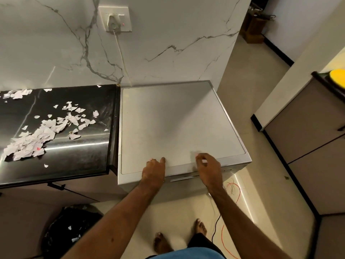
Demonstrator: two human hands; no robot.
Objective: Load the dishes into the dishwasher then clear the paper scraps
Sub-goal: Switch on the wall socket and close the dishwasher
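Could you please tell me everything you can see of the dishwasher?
The dishwasher is a silver-grey box with a flat matt top panel inset in a thin border. It stands on the floor against the marble wall, beside the black counter. Its door looks shut, and only a strip of the front shows. The left hand lies on the top's front edge; the right hand hovers there, fingers curled.

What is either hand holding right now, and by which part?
Nothing. The left hand and the right hand are both empty at the front edge of the dishwasher top.
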